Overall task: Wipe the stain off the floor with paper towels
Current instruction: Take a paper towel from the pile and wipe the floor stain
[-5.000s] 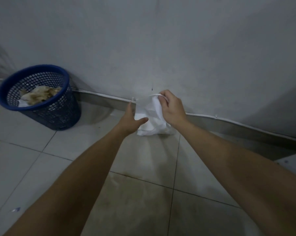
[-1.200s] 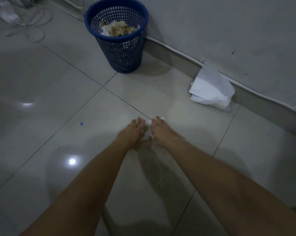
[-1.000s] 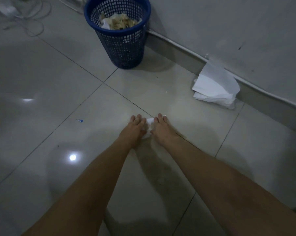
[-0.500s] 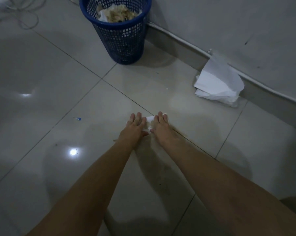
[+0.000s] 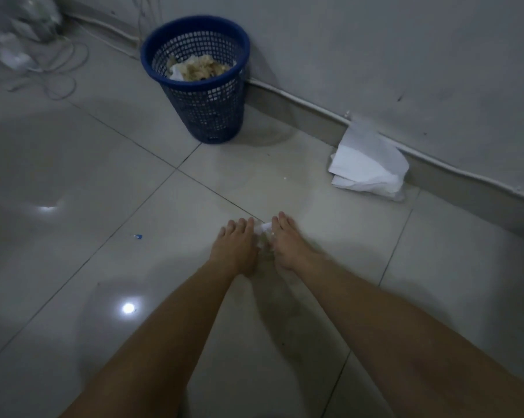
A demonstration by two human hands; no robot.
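Paper towel [image 5: 262, 227] under both hands.

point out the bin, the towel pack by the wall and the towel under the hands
bin [image 5: 208, 114], head view, mesh side
towel pack [image 5: 364, 164], head view, top sheet
towel [image 5: 263, 227], head view, white bit between the hands

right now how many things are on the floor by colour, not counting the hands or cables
blue: 2 – mesh wastebasket, tiny blue scrap
white: 2 – stack of paper towels by the wall, paper towel under both hands
total: 4
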